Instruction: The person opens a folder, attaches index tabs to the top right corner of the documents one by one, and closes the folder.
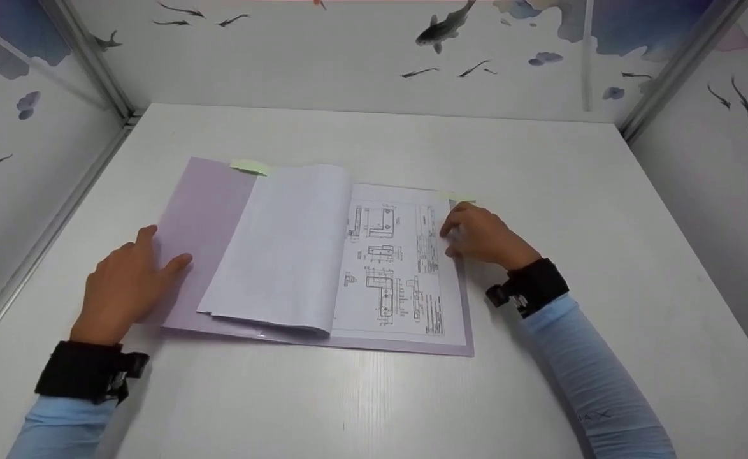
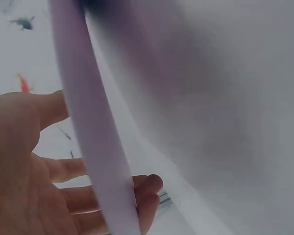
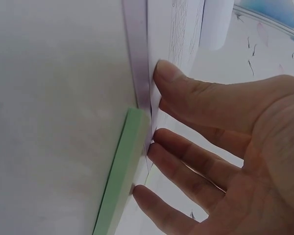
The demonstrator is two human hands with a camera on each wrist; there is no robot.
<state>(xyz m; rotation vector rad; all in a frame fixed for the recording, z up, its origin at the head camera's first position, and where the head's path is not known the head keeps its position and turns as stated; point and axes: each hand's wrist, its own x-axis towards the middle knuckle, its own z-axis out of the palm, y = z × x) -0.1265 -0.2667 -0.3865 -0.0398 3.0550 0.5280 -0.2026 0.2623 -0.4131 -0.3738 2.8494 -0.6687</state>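
Observation:
A lilac folder lies spread on the table in the head view. Turned to its left is a stack of white sheets, bowed up near the spine. On the right lies a printed technical drawing sheet. My left hand grips the outer edge of the left cover, thumb on its inner face; two fingertips show past the cover in the left wrist view. At the drawing's upper right edge, my right hand pinches the sheet, its thumb on the page. A pale green tab is beside these fingers.
A second green tab sticks out at the top of the turned sheets. The white table is bounded behind by a panel printed with fish, with similar panels on both sides and metal posts at the corners.

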